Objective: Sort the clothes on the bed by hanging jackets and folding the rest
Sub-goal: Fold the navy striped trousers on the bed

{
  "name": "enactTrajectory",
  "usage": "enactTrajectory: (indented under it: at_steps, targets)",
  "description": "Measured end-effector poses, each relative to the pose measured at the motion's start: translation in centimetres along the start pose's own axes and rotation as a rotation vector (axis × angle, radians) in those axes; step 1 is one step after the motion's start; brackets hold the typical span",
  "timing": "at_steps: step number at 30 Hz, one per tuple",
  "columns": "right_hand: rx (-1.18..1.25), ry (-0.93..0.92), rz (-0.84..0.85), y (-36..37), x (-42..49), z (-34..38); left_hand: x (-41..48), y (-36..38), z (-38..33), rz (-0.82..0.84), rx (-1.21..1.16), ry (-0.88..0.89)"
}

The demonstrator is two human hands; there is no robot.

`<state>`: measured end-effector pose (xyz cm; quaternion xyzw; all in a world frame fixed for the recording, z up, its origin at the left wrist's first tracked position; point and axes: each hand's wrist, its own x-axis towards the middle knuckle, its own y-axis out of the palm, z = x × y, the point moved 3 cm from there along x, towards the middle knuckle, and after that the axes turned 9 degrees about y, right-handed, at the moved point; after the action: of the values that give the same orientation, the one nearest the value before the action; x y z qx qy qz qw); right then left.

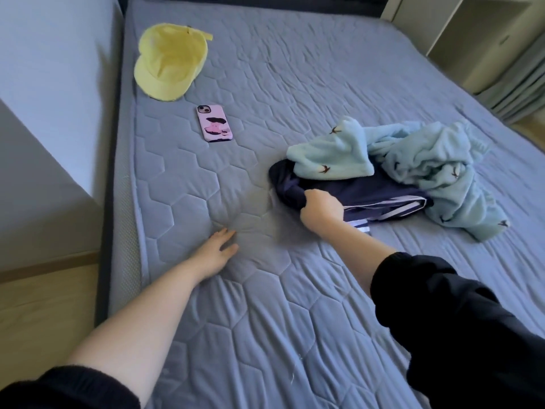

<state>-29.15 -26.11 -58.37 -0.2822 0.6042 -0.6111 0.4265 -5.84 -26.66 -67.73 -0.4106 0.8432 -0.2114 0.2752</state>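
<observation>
Cap (pixel 169 62) far left on bed (pixel 295 69); phone (pixel 214 123) before it; clothes pile (pixel 413 160) right.

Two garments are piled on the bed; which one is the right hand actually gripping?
The dark navy garment with white stripes, at its left edge. The right hand curls round it; the pale blue fleece lies partly on top, untouched.

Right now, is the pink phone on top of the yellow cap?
No, the phone lies on the mattress, apart from the cap.
</observation>
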Motion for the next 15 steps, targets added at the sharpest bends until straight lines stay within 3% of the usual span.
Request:
enactTrajectory:
  at_steps: [2, 4, 6, 8, 10, 13, 15]
  targets:
    - [0.037, -0.209, 0.009, -1.6, -3.4, 3.3, -1.4, -1.7, 0.2, -0.178, -0.511, -0.087]
    - [0.147, -0.469, 0.056, -2.7, -6.6, 6.7, -3.0, -2.9, 0.3, -0.207, -1.106, -0.18]
    - [0.294, -0.631, 0.214, -3.0, -8.8, 9.3, -4.3, -4.3, 0.9, -0.238, -1.42, -0.238]
    - [0.405, -0.601, 0.351, -2.6, -9.2, 10.5, -5.5, -5.7, 1.7, -0.248, -1.359, -0.291]
    - [0.464, -0.513, 0.267, -2.2, -8.1, 10.5, -6.7, -5.9, 1.4, -0.199, -1.225, -0.337]
    - [0.261, -0.352, 0.156, -0.8, -5.9, 8.9, -7.4, -5.3, -0.4, -0.247, -1.16, -0.334]
    - [0.114, -0.302, 0.283, 1.0, -5.3, 7.4, -7.5, -5.2, -1.7, -0.347, -0.996, -0.301]
